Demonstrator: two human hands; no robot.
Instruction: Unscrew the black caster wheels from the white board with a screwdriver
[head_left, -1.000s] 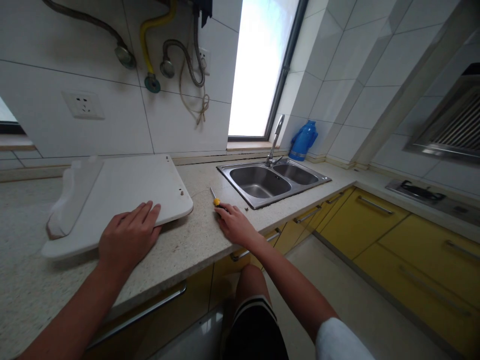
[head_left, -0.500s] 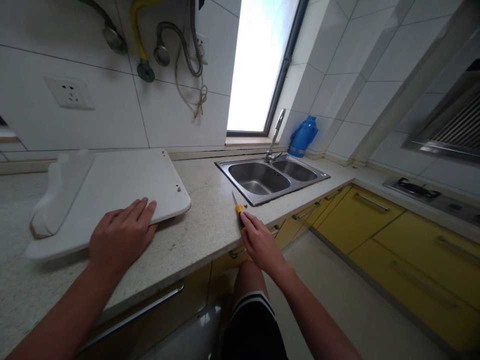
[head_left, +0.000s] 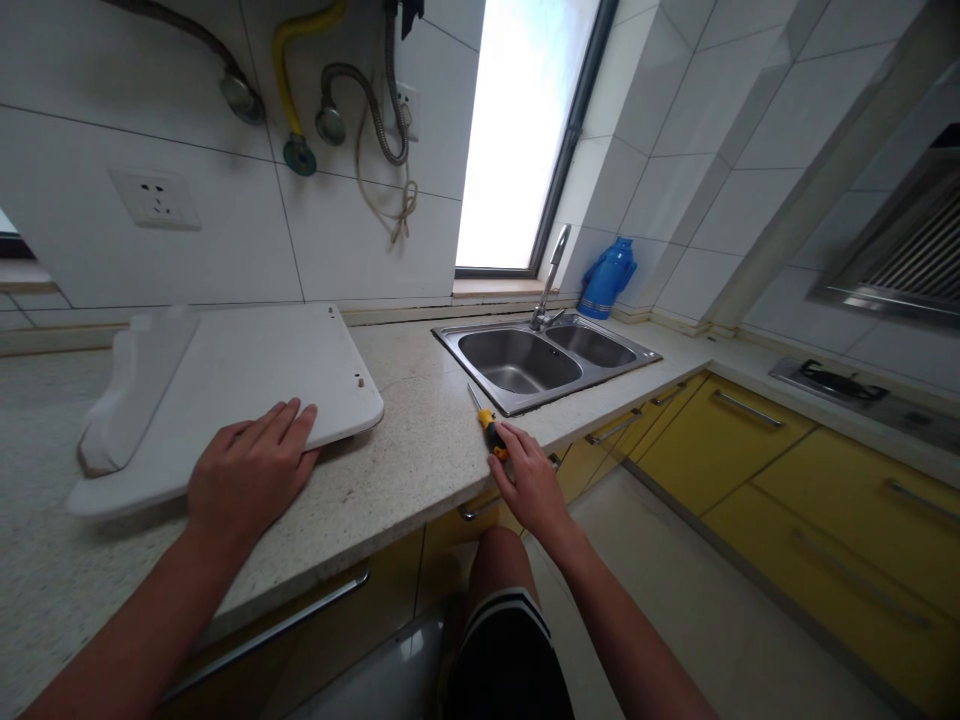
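A white panel [head_left: 259, 365] with rounded corners lies on the counter at the left, a curved white side piece [head_left: 139, 390] standing on its left part. My left hand [head_left: 251, 470] holds the panel's front edge, fingers across the top and thumb down at the edge. Near the counter's front edge lies a screwdriver [head_left: 491, 432] with a yellow and black handle, its metal tip pointing away from me. My right hand [head_left: 531, 482] is at the handle's end, thumb and fingers parted around it. A small peg [head_left: 361, 382] sticks up near the panel's right corner.
A steel double sink [head_left: 517, 362] with a faucet [head_left: 551, 280] is set in the counter [head_left: 405, 450]. A blue thermos [head_left: 607, 278] stands behind it. Hoses [head_left: 375, 110] hang on the tiled wall. Yellow drawers [head_left: 750, 430] and a gas stove [head_left: 840, 385] are on the right.
My right hand has loosened around the screwdriver and shifted slightly right, so more of the handle shows. My left hand stays on the panel. The view has shifted a little.
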